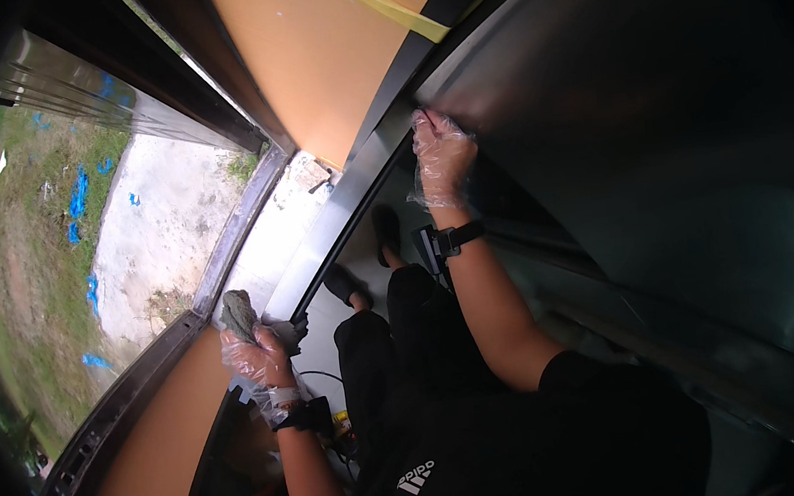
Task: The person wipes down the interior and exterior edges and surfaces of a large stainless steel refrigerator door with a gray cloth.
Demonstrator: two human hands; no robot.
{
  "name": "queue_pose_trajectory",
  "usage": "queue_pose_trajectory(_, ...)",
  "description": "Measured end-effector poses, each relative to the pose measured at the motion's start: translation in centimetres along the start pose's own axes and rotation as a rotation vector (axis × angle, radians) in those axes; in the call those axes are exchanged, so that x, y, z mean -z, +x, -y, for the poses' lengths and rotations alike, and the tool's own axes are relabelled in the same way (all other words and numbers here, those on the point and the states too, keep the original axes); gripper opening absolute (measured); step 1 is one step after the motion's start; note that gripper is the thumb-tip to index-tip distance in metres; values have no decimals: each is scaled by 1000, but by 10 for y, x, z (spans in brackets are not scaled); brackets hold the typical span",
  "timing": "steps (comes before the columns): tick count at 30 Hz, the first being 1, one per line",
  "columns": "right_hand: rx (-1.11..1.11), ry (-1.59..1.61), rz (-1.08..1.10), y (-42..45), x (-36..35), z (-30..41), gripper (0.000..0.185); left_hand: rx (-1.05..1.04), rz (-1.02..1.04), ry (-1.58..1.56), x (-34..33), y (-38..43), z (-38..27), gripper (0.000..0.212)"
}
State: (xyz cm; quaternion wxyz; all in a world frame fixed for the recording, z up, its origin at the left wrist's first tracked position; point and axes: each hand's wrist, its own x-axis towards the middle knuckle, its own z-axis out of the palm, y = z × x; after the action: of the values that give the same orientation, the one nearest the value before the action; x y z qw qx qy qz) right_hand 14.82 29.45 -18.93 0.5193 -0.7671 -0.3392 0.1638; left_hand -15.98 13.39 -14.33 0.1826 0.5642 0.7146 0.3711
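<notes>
My left hand (pixel 257 358), in a clear plastic glove, is closed around a grey cloth (pixel 238 313) near the lower end of a shiny metal door edge (pixel 337 225). Part of the cloth hangs at that edge. My right hand (pixel 441 147), also gloved in clear plastic, has curled fingers at the upper part of the same edge, beside the dark, glossy door panel (pixel 607 120). Whether those fingers grip the edge or only rest on it I cannot tell. Each wrist bears a black strap.
Beyond a metal door sill (pixel 237 227) lie a pale concrete slab (pixel 156 206) and grass with blue scraps. Orange-tan panels stand on both sides of the doorway, the upper one (pixel 314 55) with yellow tape. A small block (pixel 311 176) lies by the sill. My feet stand behind the door edge.
</notes>
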Motion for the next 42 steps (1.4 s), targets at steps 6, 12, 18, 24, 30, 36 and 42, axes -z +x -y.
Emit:
queue_pose_trajectory(6, 119, -133, -111, -2, -2, 16, 14, 30, 54, -27, -1, 0, 4, 37)
queue_pose_trajectory(12, -94, 84, -199, -9, -9, -1, 10, -4, 72, 140, -3, 1, 7, 38)
queue_pose_trajectory(18, -261, 492, -83, -16, -8, 22, 23, -42, 86, 254, 2, -1, 8, 39)
queue_pose_trajectory(24, -106, 281, -149, -12, -16, 15, 17, 0, 39, 149, -1, -3, 14, 33)
queue_pose_trajectory(30, -130, 247, -285, -7, -26, 12, 12, -34, 162, 172, 9, 6, -6, 38)
queue_pose_trajectory(36, -332, 510, -296, 7, -32, 2, 12, -73, 58, 174, 2, 5, 9, 24)
queue_pose_trajectory(42, -349, 906, -188, -8, -19, 7, 14, -71, 15, 253, 1, 1, 13, 24)
